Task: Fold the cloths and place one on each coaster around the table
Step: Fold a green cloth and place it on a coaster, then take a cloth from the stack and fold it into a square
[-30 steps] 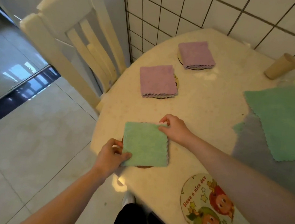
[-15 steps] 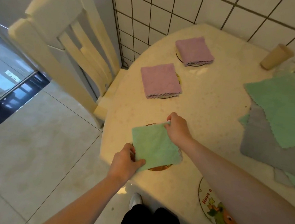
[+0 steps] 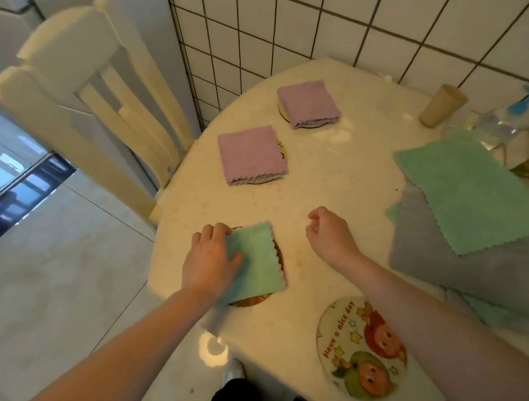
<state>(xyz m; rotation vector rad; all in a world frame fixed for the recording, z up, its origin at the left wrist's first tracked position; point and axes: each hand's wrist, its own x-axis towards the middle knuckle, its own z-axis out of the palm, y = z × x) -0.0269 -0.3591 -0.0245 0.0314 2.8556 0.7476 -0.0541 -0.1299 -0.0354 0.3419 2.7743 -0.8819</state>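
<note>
A cream, faintly speckled table (image 3: 341,189) with a rounded edge stands against a white tiled wall (image 3: 311,23) with dark grout, seen from the head camera; a cream wooden chair (image 3: 80,84) is drawn up at its 9 o'clock side, over pale glossy floor tiles (image 3: 27,304).

A printed coaster (image 3: 361,349) at the table's 5 o'clock edge reads "Have a nice day" beside two cartoon faces (the only legible writing).

The folded green cloth (image 3: 259,259) lies on a brown coaster (image 3: 252,300) at 7 o'clock, its long axis running from near-left to far-right of the view, scalloped edge facing the table's centre. The left hand (image 3: 209,260) pinches its near-left edge, thumb on top. The right hand (image 3: 329,235) hovers just right of it, fingers loosely curled, holding nothing.

Two folded purple cloths rest on their own coasters: one (image 3: 250,153) at 10 o'clock, the other (image 3: 308,102) at 11 o'clock. An unfolded green cloth (image 3: 466,198) tops a grey cloth (image 3: 448,266) at 3 o'clock. A tan cup (image 3: 443,105) stands at 1 o'clock near the wall.
</note>
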